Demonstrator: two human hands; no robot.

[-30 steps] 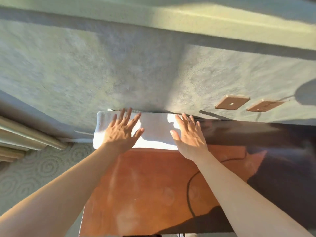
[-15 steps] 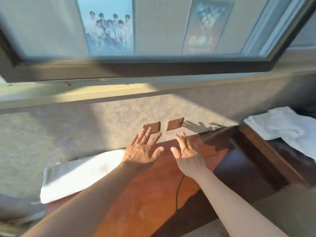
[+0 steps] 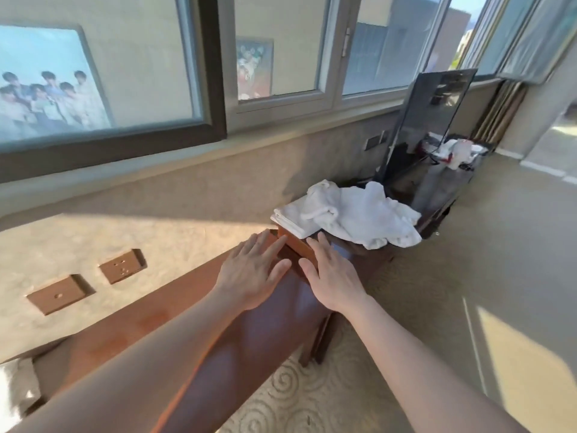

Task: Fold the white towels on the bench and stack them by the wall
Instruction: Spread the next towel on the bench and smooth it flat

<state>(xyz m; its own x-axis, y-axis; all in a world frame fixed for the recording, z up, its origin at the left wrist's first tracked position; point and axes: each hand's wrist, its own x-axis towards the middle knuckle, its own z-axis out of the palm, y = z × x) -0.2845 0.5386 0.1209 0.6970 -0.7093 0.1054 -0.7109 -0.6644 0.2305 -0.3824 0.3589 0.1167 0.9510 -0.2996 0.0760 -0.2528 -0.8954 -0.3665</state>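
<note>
A crumpled white towel lies heaped on the far end of the brown wooden bench, partly over a flat folded white towel beside the wall. My left hand and my right hand hover side by side over the bench, fingers spread, palms down, holding nothing. Both stop short of the heap. A corner of the folded white towel laid down earlier shows at the bottom left edge.
The textured wall runs along the bench's far side with two brown socket plates. A dark glossy bin with white rubbish stands behind the towels. Patterned carpet and plain floor lie to the right. Windows sit above.
My view has swung right, from the folded towel by the wall to the bench's other end. Both hands left that towel and moved right, toward the crumpled heap.
</note>
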